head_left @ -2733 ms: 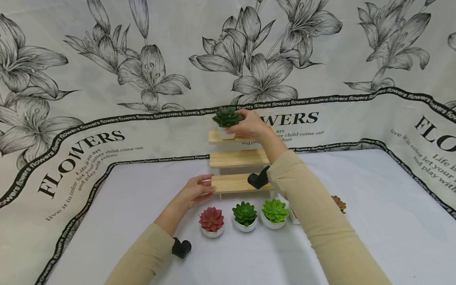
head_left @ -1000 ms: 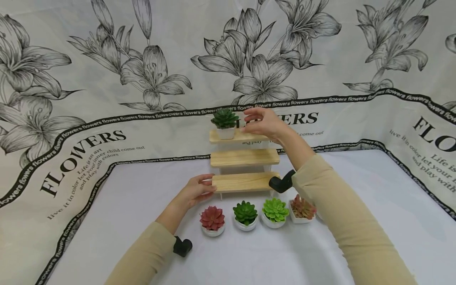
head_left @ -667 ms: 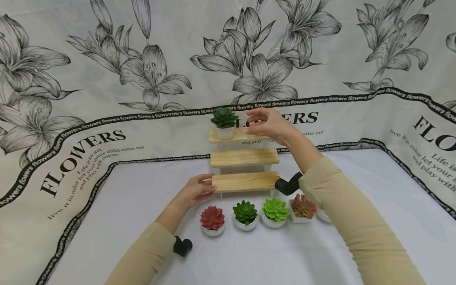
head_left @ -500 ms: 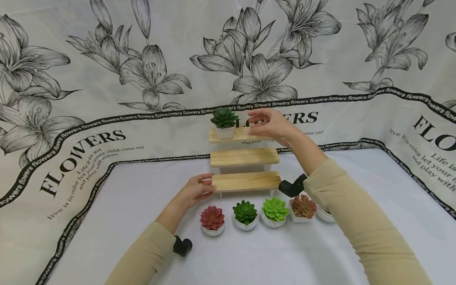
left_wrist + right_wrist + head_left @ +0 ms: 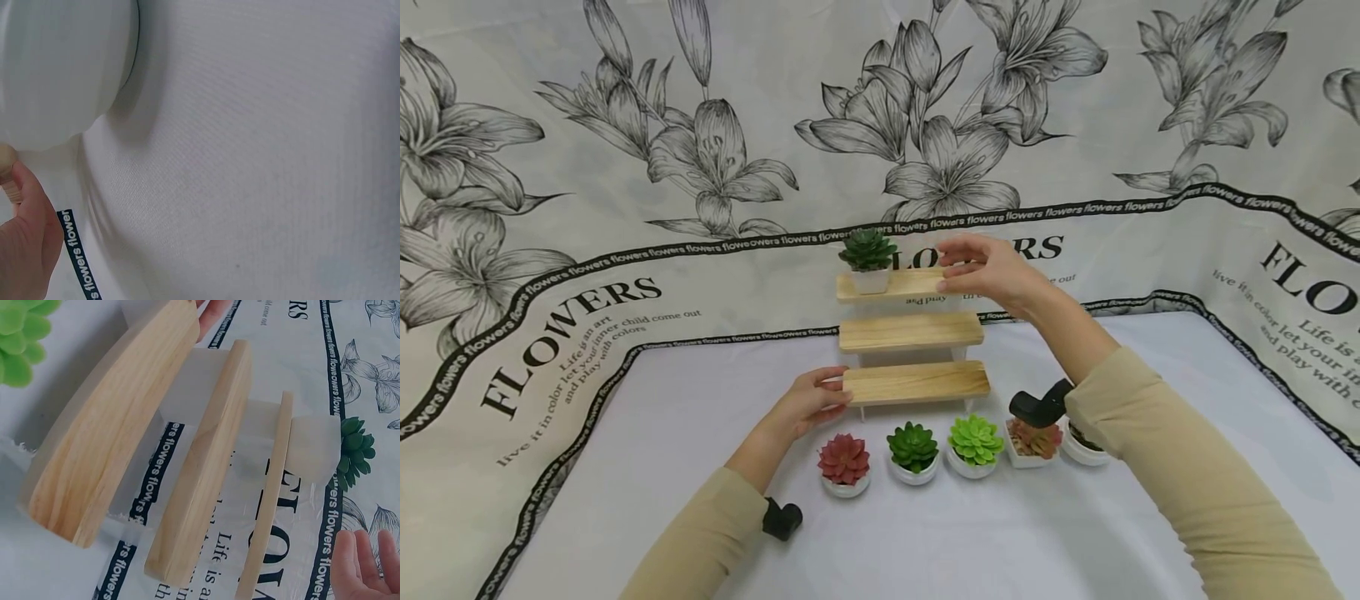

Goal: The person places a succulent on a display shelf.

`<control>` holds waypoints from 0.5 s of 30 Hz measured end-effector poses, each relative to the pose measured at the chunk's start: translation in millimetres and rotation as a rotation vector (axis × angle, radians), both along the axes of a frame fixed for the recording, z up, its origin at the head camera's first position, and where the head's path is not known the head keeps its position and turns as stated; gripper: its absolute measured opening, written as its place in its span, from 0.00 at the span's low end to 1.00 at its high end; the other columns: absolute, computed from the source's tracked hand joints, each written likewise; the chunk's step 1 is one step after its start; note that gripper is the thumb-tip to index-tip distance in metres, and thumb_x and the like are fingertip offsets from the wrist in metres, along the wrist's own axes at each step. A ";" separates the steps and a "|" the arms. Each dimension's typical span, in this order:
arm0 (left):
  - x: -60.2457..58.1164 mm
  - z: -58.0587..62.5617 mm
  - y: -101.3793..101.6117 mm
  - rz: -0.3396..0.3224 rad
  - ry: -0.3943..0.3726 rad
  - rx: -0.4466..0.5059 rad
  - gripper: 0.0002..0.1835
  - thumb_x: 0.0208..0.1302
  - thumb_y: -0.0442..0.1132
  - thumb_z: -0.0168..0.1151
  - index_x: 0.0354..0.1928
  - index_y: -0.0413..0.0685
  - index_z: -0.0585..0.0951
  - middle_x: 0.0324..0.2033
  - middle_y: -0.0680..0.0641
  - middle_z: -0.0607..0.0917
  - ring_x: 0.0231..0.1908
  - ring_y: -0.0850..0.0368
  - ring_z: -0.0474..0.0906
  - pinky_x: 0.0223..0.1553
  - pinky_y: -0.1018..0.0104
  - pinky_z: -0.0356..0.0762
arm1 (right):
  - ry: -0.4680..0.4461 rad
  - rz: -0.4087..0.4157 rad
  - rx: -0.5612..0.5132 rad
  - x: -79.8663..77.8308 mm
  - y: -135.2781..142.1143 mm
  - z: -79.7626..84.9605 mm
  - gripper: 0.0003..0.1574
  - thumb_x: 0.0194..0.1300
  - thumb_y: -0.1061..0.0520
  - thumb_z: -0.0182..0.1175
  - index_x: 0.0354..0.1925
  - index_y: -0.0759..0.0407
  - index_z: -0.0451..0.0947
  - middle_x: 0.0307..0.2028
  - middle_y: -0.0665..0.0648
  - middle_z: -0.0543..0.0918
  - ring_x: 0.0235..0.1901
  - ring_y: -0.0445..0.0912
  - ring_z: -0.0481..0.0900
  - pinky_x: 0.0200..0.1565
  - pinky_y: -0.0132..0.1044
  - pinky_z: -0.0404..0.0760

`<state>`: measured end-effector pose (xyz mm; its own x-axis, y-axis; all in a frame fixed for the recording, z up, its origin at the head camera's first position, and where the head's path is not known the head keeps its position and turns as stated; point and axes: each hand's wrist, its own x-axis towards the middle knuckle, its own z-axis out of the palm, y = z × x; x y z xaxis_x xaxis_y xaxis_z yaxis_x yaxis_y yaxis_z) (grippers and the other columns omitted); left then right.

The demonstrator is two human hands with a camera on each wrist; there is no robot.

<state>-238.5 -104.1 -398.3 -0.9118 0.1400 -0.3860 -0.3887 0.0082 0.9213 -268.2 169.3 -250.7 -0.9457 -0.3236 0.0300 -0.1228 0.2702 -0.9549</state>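
White cloth covers the tabletop (image 5: 910, 542) nearest me. On it I note a row of five pots: red plant (image 5: 844, 461), mid-green plant (image 5: 913, 448), bright green plant (image 5: 975, 440), reddish-brown plant (image 5: 1035, 438) in a square pot, and a round pot (image 5: 1088, 453) partly hidden by my right sleeve (image 5: 1195, 467). Beyond, my left hand (image 5: 808, 404) grips the left end of the bottom board (image 5: 917, 383); the middle board (image 5: 910, 332) is bare. On the top board (image 5: 910, 285), at its left end, the dark green plant (image 5: 869, 260) stands upright. My right hand (image 5: 992, 268), fingers bent and holding nothing, is apart from it, near the board's right end. Judgement: the plant is placed. I should hold the stand firmly, draw the right fingers off sideways without brushing leaves or board, and clear the front row with my sleeve.
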 end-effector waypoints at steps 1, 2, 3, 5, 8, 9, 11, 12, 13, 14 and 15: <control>0.0 0.0 0.0 0.000 -0.001 0.000 0.28 0.60 0.22 0.57 0.63 0.37 0.67 0.52 0.37 0.73 0.38 0.56 0.74 0.48 0.59 0.75 | 0.001 -0.006 0.006 1.1 1.7 -0.1 0.39 0.58 0.66 0.62 0.66 0.63 0.60 0.59 0.66 0.66 0.55 0.54 0.68 0.54 0.43 0.72; 0.1 -0.1 -0.1 -0.001 -0.003 0.001 0.28 0.60 0.22 0.56 0.63 0.37 0.67 0.52 0.37 0.72 0.38 0.56 0.74 0.48 0.60 0.75 | 0.004 -0.007 0.014 2.1 3.7 -0.3 0.39 0.58 0.66 0.62 0.66 0.62 0.60 0.59 0.65 0.66 0.54 0.54 0.68 0.53 0.43 0.72; 0.2 -0.2 -0.1 0.000 -0.006 0.001 0.28 0.60 0.22 0.56 0.63 0.38 0.67 0.52 0.37 0.72 0.38 0.56 0.74 0.48 0.60 0.75 | 0.003 -0.009 0.015 3.1 5.6 -0.5 0.39 0.58 0.66 0.62 0.66 0.62 0.60 0.59 0.65 0.66 0.55 0.54 0.68 0.53 0.42 0.72; 0.2 -0.4 -0.1 0.001 -0.009 0.004 0.28 0.60 0.22 0.56 0.64 0.38 0.67 0.52 0.37 0.72 0.38 0.56 0.74 0.47 0.61 0.75 | 0.003 -0.010 0.017 5.7 9.6 -0.7 0.39 0.58 0.66 0.62 0.66 0.62 0.60 0.59 0.64 0.67 0.55 0.54 0.68 0.52 0.39 0.74; 0.5 -0.5 -0.3 -0.001 -0.008 0.006 0.28 0.60 0.22 0.56 0.63 0.38 0.67 0.52 0.37 0.72 0.38 0.57 0.74 0.48 0.60 0.75 | 0.002 -0.005 0.009 9.6 16.0 -1.0 0.39 0.59 0.67 0.62 0.66 0.62 0.59 0.60 0.66 0.66 0.57 0.56 0.67 0.50 0.35 0.75; 0.5 -0.6 -0.3 -0.001 -0.007 0.005 0.28 0.59 0.22 0.56 0.63 0.38 0.67 0.52 0.37 0.72 0.38 0.57 0.74 0.48 0.60 0.75 | 0.003 -0.002 0.006 10.9 18.1 -1.0 0.39 0.59 0.67 0.61 0.66 0.63 0.59 0.60 0.67 0.65 0.57 0.57 0.67 0.50 0.35 0.75; 0.5 -0.4 -0.3 -0.003 -0.005 0.005 0.28 0.60 0.22 0.57 0.64 0.37 0.67 0.53 0.36 0.72 0.39 0.56 0.74 0.49 0.59 0.74 | 0.009 0.002 0.009 14.0 22.3 -1.1 0.38 0.59 0.66 0.61 0.66 0.63 0.59 0.61 0.67 0.64 0.57 0.57 0.66 0.49 0.33 0.75; 0.3 -0.5 -0.3 -0.004 -0.006 0.006 0.28 0.60 0.23 0.57 0.64 0.38 0.67 0.53 0.36 0.72 0.39 0.56 0.74 0.50 0.58 0.74 | 0.011 0.004 0.011 15.5 24.3 -1.3 0.38 0.59 0.66 0.61 0.66 0.63 0.59 0.61 0.67 0.64 0.57 0.57 0.66 0.49 0.33 0.75; 0.3 -0.5 -0.3 -0.003 -0.005 0.007 0.28 0.60 0.23 0.57 0.64 0.38 0.67 0.53 0.36 0.72 0.39 0.56 0.74 0.50 0.58 0.74 | 0.014 0.005 0.016 17.1 26.3 -1.5 0.38 0.59 0.66 0.61 0.66 0.63 0.59 0.61 0.67 0.64 0.57 0.57 0.66 0.49 0.33 0.75; 0.1 -0.4 -0.4 -0.003 -0.006 0.009 0.28 0.60 0.23 0.57 0.64 0.38 0.67 0.53 0.36 0.72 0.39 0.56 0.74 0.50 0.58 0.74 | 0.014 0.006 0.020 18.6 28.2 -1.9 0.38 0.59 0.65 0.61 0.66 0.64 0.59 0.61 0.67 0.64 0.58 0.57 0.66 0.49 0.33 0.75; -0.2 -0.6 -0.4 -0.001 -0.007 0.010 0.28 0.60 0.23 0.57 0.64 0.38 0.67 0.54 0.36 0.72 0.39 0.56 0.74 0.50 0.58 0.74 | 0.020 0.008 0.032 19.7 30.1 -2.8 0.39 0.60 0.64 0.62 0.66 0.64 0.58 0.61 0.67 0.64 0.57 0.57 0.67 0.49 0.33 0.75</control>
